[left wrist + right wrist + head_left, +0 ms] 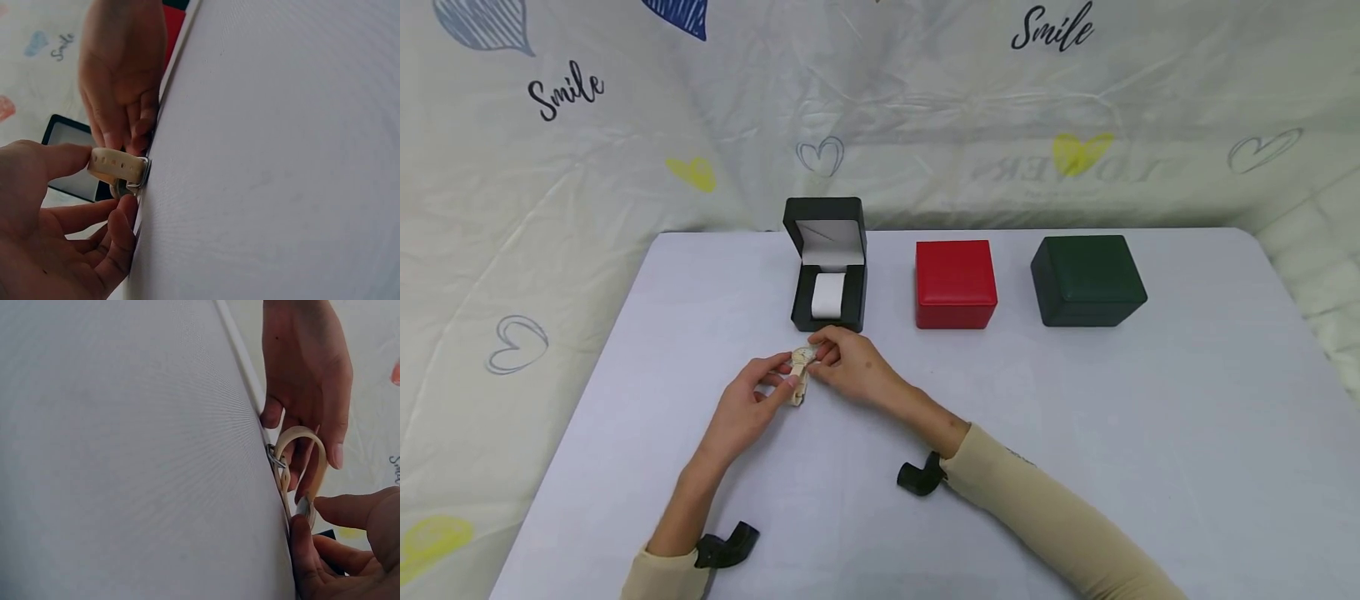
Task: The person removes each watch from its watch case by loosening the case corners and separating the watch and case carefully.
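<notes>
A wristwatch [802, 357] with a cream strap and a pale round dial is held between both hands, just in front of the open black box [827, 323]. From the left, my left hand [747, 410] pinches it, thumb on the strap. My right hand [857, 368] grips the dial end between thumb and fingers. The strap [117, 164] is bent into a loop, its holes and metal buckle showing in the left wrist view. In the right wrist view the looped strap [300, 432] stands low at the table surface. A white cushion [828, 295] sits inside the box.
A closed red box [956, 283] stands right of the black one, with a closed dark green box [1088, 280] farther right. All three line the far side of the white table [1075, 467]. Behind hangs a patterned sheet [925, 108].
</notes>
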A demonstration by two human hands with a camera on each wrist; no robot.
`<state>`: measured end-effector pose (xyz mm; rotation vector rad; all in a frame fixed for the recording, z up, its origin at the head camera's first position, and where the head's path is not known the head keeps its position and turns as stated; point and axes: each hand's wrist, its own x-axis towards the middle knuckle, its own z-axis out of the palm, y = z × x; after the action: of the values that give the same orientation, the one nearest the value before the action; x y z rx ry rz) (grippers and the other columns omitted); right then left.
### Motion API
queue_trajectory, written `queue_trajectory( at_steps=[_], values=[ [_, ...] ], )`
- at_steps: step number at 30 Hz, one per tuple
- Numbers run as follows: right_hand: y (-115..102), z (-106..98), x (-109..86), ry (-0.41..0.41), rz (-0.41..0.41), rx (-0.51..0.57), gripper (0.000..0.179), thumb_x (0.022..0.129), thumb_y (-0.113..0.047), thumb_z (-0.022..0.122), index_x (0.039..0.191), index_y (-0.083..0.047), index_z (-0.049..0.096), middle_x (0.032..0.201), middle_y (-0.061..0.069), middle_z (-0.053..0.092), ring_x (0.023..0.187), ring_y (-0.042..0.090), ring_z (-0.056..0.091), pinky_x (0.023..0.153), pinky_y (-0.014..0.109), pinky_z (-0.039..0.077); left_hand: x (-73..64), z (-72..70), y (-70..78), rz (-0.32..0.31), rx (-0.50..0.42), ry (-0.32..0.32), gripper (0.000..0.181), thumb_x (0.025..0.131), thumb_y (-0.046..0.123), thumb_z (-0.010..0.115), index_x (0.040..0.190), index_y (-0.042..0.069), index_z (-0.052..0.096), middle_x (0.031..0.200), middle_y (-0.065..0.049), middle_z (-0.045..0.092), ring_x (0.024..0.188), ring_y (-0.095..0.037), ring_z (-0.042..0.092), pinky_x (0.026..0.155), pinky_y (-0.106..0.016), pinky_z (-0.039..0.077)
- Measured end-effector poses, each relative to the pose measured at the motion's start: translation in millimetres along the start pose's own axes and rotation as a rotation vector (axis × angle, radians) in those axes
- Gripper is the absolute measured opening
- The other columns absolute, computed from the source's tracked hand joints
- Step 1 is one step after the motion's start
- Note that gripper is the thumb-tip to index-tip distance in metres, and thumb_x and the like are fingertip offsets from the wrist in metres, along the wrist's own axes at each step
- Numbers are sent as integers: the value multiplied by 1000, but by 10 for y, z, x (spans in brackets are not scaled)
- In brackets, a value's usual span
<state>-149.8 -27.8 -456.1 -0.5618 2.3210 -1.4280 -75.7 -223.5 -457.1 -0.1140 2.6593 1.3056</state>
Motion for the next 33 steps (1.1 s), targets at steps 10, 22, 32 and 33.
queue_trajectory(
  at_steps=[10, 22, 32, 33],
  values=[
    [-6, -128, -76, 20, -18, -33, 33, 95, -10, 75, 126, -3, 68, 106, 11, 70, 91, 17, 66, 82, 23, 56, 37, 10, 80, 41, 3, 23, 48, 104, 29, 65, 148, 12, 57, 139, -12, 61, 115, -26, 66, 82, -24, 49],
    [-85, -278, -210, 89, -35, -1, 26, 98, -12, 72, 122, -4, 70, 100, 7, 70, 88, 16, 64, 71, 21, 54, -8, 34, 231, 153, -6, 284, 35, 99, 17, 71, 133, 13, 69, 114, -8, 63, 95, -10, 58, 67, -15, 46],
    [-141, -502, -359, 285, -109, 56, 21, 100, -12, 69, 120, -6, 70, 97, 6, 71, 78, 22, 71, 67, 25, 58, -2, 243, 479, 353, -118, 371, 23, 98, 13, 72, 121, 16, 75, 105, -3, 63, 92, -12, 56, 61, -17, 41],
    [-149, -532, -377, 307, -113, 52, 22, 99, -12, 69, 120, -7, 70, 98, 6, 71, 79, 22, 71, 69, 25, 58, 1, 265, 507, 368, -120, 371, 23, 98, 12, 72, 120, 18, 75, 104, -2, 63, 92, -12, 56, 62, -18, 42]
  ],
)
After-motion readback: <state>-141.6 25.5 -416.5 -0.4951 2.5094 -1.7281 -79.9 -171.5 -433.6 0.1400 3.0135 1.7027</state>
